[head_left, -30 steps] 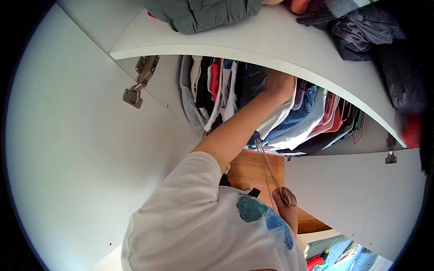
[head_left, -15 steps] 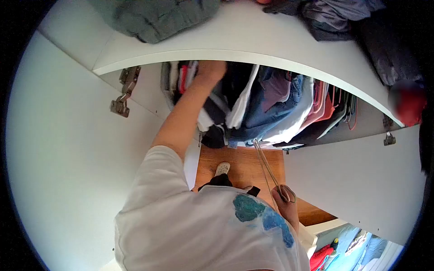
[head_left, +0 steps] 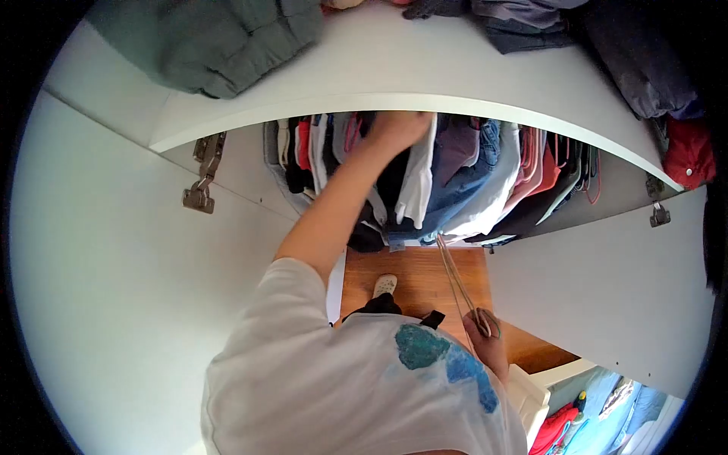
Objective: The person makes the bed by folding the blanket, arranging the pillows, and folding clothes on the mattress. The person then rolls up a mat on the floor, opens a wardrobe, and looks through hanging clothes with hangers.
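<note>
My left hand (head_left: 398, 130) reaches into the wardrobe just under the shelf's front edge. Its fingers are mostly hidden there, beside the top of a white garment (head_left: 417, 182); I cannot make out whether they grip anything. A dark blue denim garment (head_left: 459, 197) hangs to the right of that one. Low on the right, my right hand (head_left: 487, 341) is closed around thin clothes hangers (head_left: 453, 274), pale and greenish, which stretch up toward the bottom of the hanging clothes.
Above the rail runs a white shelf (head_left: 364, 72) with a grey-green padded item (head_left: 227, 45), dark folded clothes (head_left: 523, 23) and a red item (head_left: 688, 155). Open doors flank me, left door (head_left: 114, 265) and right door (head_left: 591, 280). Pink hangers (head_left: 535, 155) crowd the rail's right side.
My left hand has moved right along the rail, from the darker clothes to the white garment. Clothes on the left now hang more spread out. My right hand still holds the hangers.
</note>
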Action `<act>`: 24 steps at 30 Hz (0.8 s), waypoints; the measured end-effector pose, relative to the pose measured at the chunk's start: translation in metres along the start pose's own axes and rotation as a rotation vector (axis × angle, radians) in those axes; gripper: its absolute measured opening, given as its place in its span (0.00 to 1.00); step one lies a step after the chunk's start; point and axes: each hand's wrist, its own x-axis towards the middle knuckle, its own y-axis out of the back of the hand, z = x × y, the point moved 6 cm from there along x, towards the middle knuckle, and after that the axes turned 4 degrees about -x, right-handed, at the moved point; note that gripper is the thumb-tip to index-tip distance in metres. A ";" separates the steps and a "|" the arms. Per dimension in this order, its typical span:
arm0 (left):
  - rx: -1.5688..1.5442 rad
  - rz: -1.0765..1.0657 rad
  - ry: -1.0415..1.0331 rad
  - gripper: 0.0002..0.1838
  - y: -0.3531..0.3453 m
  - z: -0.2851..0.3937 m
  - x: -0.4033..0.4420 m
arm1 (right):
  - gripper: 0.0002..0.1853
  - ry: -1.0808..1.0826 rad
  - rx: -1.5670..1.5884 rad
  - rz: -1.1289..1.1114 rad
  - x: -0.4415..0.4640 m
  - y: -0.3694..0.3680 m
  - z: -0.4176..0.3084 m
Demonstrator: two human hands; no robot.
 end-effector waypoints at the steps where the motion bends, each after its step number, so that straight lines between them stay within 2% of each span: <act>1: -0.036 -0.038 0.044 0.18 -0.013 0.003 0.001 | 0.07 0.015 0.003 0.006 0.001 -0.002 -0.001; 2: -0.105 -0.048 0.097 0.17 -0.029 -0.011 0.000 | 0.07 0.018 0.000 0.002 0.002 -0.003 -0.008; 4: -0.080 0.143 0.023 0.16 -0.041 -0.034 -0.004 | 0.08 -0.064 0.040 -0.009 0.004 -0.006 -0.021; 6: 0.128 0.246 0.003 0.16 -0.037 -0.068 -0.018 | 0.08 -0.042 0.028 -0.016 0.005 -0.007 -0.011; 8: 0.070 0.075 0.340 0.16 -0.004 -0.081 -0.029 | 0.08 -0.028 0.026 -0.018 0.005 -0.004 -0.001; 9: 0.038 0.085 0.415 0.16 0.008 -0.094 -0.039 | 0.08 -0.009 0.028 -0.031 0.005 -0.002 0.001; 10: 0.118 0.125 0.388 0.18 0.022 -0.099 -0.042 | 0.08 0.009 0.034 -0.038 0.003 -0.002 0.003; 11: 0.154 0.170 0.239 0.21 0.032 -0.092 -0.046 | 0.08 -0.003 0.055 -0.017 0.001 0.000 0.005; 14: 0.091 0.169 0.229 0.23 0.040 -0.047 -0.044 | 0.05 -0.082 0.007 0.032 -0.008 0.007 -0.001; 16: 0.185 0.446 -0.090 0.23 0.038 -0.001 -0.042 | 0.06 -0.133 -0.030 0.060 -0.012 0.010 -0.002; 17: 0.167 0.416 -0.143 0.23 0.029 0.021 -0.033 | 0.10 -0.116 0.020 0.047 -0.012 0.007 0.010; 18: 0.152 0.388 -0.194 0.22 0.017 0.039 -0.025 | 0.10 -0.130 0.042 0.053 -0.016 0.007 0.017; 19: 0.046 0.311 -0.149 0.24 -0.004 0.031 -0.013 | 0.10 -0.115 -0.032 0.064 -0.015 0.011 0.015; 20: 0.048 0.331 -0.206 0.27 -0.022 0.025 -0.001 | 0.10 -0.097 -0.105 0.074 -0.013 0.014 0.011; 22: -0.363 0.237 0.104 0.32 -0.052 0.002 0.030 | 0.10 -0.192 0.043 0.058 -0.014 0.009 0.019; 24: -0.335 0.176 0.136 0.37 -0.068 -0.015 0.055 | 0.07 -0.070 0.068 0.173 -0.014 0.010 0.028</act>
